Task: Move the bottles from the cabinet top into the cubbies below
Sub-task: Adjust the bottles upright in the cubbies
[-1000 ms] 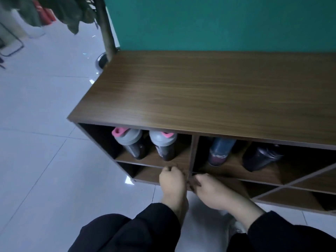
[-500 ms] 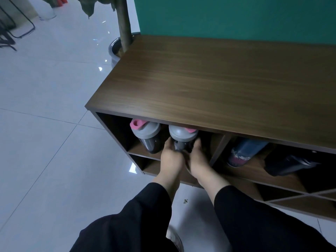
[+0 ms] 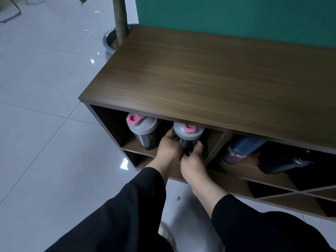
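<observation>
**Desk:** What am I looking at?

**Operator:** Both of my hands are in the upper left cubby [image 3: 214, 140] of the wooden cabinet [image 3: 209, 84]. My left hand [image 3: 168, 148] and right hand [image 3: 193, 163] close around the dark body of a shaker bottle [image 3: 188, 135], one on each flank, fingers wrapped and pressing inward below its grey lid. The bottle stands on the cubby shelf near the front edge, tipped slightly toward me.

**Desk:** Where are the other bottles?

**Operator:** A second shaker bottle [image 3: 142, 131], with the same grey lid and pink flip cap, stands just beside it toward the cabinet's left wall. In the next cubby to the right, a blue bottle [image 3: 240, 150] leans with its pink base forward, and a black bottle [image 3: 283, 163] lies on its side. The cabinet top shows bare, so I judge the job nearly done and this a final straightening.

**Desk:** How does it handle?

**Operator:** My guess is a rigid plastic shaker, light if empty, though I cannot tell whether it holds anything. The smooth dark wall looks slippery, so I take it low on the body with both palms rather than by the lid; that pink cap looks like a snap-on piece that could pop open under a lift. The top board hangs close over the lid, so I would slide rather than raise it.

**Desk:** Any risk?

**Operator:** Knocking the neighbouring shaker, which stands close to my left knuckles.
</observation>
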A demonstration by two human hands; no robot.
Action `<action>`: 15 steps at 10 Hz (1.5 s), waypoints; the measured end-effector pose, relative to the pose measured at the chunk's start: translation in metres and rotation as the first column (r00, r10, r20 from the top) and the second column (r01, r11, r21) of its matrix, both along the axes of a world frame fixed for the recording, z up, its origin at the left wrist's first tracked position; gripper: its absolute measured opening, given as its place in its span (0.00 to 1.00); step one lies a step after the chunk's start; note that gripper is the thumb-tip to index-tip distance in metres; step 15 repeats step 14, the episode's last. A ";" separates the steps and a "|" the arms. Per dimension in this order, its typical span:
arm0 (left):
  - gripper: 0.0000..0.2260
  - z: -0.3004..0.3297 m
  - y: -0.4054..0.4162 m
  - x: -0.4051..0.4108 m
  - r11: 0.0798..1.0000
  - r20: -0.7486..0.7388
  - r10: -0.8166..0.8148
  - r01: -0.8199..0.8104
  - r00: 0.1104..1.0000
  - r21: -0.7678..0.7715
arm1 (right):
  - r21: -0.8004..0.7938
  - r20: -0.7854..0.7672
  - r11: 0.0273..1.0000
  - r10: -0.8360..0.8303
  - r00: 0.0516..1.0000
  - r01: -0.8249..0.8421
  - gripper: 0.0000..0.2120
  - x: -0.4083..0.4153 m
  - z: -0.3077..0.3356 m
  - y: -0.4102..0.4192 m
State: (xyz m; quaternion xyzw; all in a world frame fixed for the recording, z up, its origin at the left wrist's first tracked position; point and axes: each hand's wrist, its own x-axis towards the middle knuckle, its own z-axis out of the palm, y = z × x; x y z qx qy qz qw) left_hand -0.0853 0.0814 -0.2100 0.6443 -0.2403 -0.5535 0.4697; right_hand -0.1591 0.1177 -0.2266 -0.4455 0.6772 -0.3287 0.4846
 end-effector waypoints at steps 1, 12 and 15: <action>0.26 -0.004 0.003 0.002 1.000 0.016 0.006 -0.006 1.000 -0.016 | 0.068 -0.001 0.996 0.064 0.998 -0.064 0.28 -0.003 0.000 0.001; 0.25 -0.051 -0.005 0.073 0.788 -0.165 0.613 -0.613 0.773 0.055 | 0.055 0.178 0.921 0.371 0.912 -0.385 0.16 0.073 -0.019 -0.043; 0.29 -0.043 -0.001 0.071 0.773 -0.163 0.632 -0.631 0.758 0.064 | 0.081 0.157 0.916 0.378 0.912 -0.393 0.18 0.073 -0.017 -0.041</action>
